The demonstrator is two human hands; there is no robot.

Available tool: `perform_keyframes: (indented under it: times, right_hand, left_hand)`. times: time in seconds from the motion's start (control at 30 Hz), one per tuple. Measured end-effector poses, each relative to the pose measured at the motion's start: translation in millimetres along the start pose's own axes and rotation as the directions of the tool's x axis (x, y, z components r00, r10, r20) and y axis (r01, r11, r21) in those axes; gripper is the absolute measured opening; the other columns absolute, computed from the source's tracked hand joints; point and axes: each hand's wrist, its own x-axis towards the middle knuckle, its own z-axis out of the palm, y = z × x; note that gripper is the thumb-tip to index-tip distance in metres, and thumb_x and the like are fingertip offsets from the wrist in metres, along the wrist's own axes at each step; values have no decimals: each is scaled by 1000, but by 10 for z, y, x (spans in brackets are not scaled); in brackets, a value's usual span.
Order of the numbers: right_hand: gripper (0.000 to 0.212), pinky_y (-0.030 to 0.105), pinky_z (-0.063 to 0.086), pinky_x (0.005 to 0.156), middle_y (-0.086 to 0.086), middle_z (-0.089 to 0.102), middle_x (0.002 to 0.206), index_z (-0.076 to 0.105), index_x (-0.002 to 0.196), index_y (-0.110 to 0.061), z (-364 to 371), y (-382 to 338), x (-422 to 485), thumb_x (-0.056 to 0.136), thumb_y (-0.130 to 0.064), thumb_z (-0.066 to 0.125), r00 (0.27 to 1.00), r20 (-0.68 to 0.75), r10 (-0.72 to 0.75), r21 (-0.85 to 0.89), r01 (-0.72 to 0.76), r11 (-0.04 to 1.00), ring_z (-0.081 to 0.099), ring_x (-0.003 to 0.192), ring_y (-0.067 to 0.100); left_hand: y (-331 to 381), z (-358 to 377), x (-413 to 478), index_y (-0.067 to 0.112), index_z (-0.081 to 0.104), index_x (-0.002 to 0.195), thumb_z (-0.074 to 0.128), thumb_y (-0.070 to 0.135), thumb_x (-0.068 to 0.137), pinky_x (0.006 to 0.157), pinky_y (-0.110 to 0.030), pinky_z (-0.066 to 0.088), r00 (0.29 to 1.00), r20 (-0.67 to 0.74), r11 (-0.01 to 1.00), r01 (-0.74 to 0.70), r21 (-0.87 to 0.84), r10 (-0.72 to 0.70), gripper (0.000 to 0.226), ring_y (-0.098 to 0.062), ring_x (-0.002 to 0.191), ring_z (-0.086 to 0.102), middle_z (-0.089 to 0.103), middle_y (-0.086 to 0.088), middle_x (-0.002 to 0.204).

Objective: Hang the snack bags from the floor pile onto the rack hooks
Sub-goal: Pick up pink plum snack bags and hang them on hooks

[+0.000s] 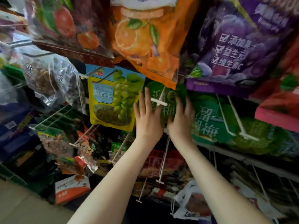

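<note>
In the head view, both bare forearms reach up to a green plastic-film snack bag with large white characters [168, 110], which sits in the middle row of the rack. It is below a hanging orange citrus-printed bag [145, 38] and just right of a yellow bag printed with green grapes [113, 97]. A white wire rack hook with a flat end tag [159, 103] juts out across the green bag's upper part, so the bag appears to be threaded on it, though the hang hole is hidden. The left hand [148, 117] is spread wide, its straight fingers pressed flat against the bag's left side. The right hand [181, 117] lies on the bag's right side with its fingers bent, but blur hides whether they pinch the film or only rest on it. The bag looks light, soft and slick, and its loose contents would likely shift and sag. The stiffer sealed strip at the top, on either side of the hole, seems the best place to hold it, rather than the puffy middle.
</note>
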Motion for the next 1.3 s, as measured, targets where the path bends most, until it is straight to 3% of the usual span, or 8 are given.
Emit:
perform_keyframes:
  times: [0.17,0.4,0.53,0.63,0.73,0.9,1.07,1.3]
  right_hand:
    - [59,18,10,109,-2,17,155,24,146,-22,-202,258,-582,94,-7,47,986,160,-51,241,11,971,10,142,13]
    - [49,22,25,113,0,35,146,36,142,-18,-963,996,-1359,95,-9,47,954,299,-33,397,-93,913,28,137,10]
    - [41,-3,23,94,-4,43,137,43,136,-19,-1738,1711,-1819,96,-12,48,946,324,23,441,-173,881,37,127,5]
    - [36,10,32,99,-16,44,123,48,131,-22,-2464,2372,-2142,96,-12,49,947,306,96,468,-237,851,43,120,2]
    - [32,24,38,103,-10,49,123,54,125,-20,-3208,3182,-2423,96,-8,47,956,269,117,433,-229,872,46,118,5]
    - [33,13,31,100,-4,53,123,57,121,-19,-4451,4601,-2860,94,-4,48,953,134,272,276,-300,913,45,115,3]
    - [38,20,34,99,1,50,131,50,128,-19,-5209,5766,-3026,93,-4,50,882,33,469,223,-464,857,46,124,16]
    - [56,24,36,102,1,42,142,33,143,-18,-4977,6443,-2596,92,-9,55,835,126,535,393,-538,746,43,130,17]
  left_hand:
    - [303,-94,-566,21,18,151,44,30,92,111,-57,13,996,88,980,14,-201,4,65,-40,143,-1,-4,-22,156]
    - [1231,-372,-1367,21,18,150,42,20,98,114,-42,26,958,286,915,80,-395,39,57,-25,145,10,9,-12,157]
    - [2185,-555,-1730,30,6,151,40,24,100,108,-27,30,907,410,884,107,-455,101,62,-13,144,11,8,2,158]
    - [3110,-601,-2085,20,11,150,43,20,98,107,-25,29,885,430,891,41,-453,178,61,-19,142,22,18,-5,156]
    - [4127,-576,-2490,18,6,151,42,19,96,107,-30,31,837,458,897,-85,-434,301,66,-25,139,29,22,-9,155]
    - [5776,-434,-3011,24,0,151,42,20,96,101,-29,38,758,468,850,-209,-484,453,69,-23,137,31,17,-4,156]
    - [7051,-162,-3157,30,-2,150,39,29,98,104,-34,39,668,484,790,-270,-550,565,67,-24,138,29,11,-2,158]
    - [7461,499,-2721,23,-7,150,43,29,96,115,-38,19,749,490,888,-303,-345,446,74,-30,142,14,-4,-11,158]
